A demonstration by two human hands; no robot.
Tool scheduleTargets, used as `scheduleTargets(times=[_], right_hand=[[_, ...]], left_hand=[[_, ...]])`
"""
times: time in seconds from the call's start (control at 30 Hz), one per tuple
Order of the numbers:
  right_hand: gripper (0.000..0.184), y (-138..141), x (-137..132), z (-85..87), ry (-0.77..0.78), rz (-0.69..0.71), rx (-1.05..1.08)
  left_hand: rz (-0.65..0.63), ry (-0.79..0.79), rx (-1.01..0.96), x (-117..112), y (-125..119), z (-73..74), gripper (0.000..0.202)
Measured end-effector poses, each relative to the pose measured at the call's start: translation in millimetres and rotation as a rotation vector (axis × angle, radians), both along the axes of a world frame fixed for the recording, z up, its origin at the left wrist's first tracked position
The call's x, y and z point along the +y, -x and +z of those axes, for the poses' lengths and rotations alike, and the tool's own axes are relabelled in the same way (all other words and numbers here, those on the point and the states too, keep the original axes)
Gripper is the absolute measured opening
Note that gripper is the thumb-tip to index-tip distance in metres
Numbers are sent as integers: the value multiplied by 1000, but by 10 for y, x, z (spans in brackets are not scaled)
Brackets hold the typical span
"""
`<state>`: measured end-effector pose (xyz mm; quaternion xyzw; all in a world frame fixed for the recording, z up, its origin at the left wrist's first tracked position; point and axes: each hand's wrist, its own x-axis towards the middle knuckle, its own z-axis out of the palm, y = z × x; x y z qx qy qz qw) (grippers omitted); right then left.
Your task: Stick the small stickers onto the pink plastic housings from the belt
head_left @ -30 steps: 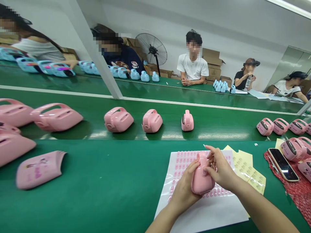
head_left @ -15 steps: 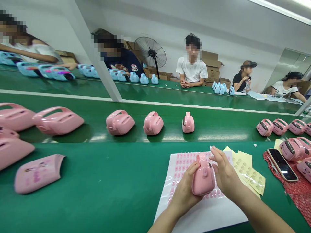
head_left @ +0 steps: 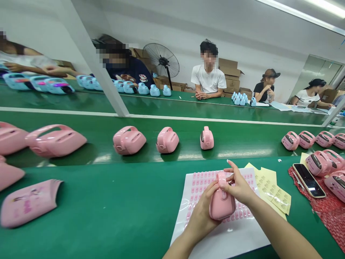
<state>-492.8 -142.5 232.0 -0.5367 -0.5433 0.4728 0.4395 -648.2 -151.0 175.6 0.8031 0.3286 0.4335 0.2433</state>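
My left hand (head_left: 203,210) is wrapped round the left side of a small pink plastic device with a carry handle (head_left: 222,207), holding it upright. A small oval piece shows on its near side, below the handle. My right hand (head_left: 238,185) grips the upper right of the same device; its thumb presses near the oval piece, and the index finger points up past the handle. Beneath the device lies a white sheet (head_left: 215,244) bearing rows of small pink oval stickers (head_left: 201,181), partly covered by my hands.
Yellow sticker sheets (head_left: 280,199) lie to the right, beside a phone (head_left: 308,180) on red bubble wrap (head_left: 331,219). More pink devices (head_left: 129,141) stand along the green belt. A curved pink panel (head_left: 31,203) lies left. Co-workers (head_left: 208,79) sit across, near blue devices (head_left: 155,90).
My right hand has moved in from beside the device, and its thumb now presses on it. The whole view has shifted slightly.
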Motion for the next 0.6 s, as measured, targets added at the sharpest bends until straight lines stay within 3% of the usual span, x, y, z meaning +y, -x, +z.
scheduleTargets(times=[0.3, 0.47, 0.6], right_hand=[[63, -25, 69, -76, 11, 51, 167], [80, -133, 4, -66, 14, 193, 278], [89, -162, -51, -33, 11, 230, 271]], left_hand=[[-21, 5, -4, 19, 2, -10, 83], [-21, 15, 2, 23, 16, -5, 83], [-35, 1, 27, 14, 14, 27, 83]])
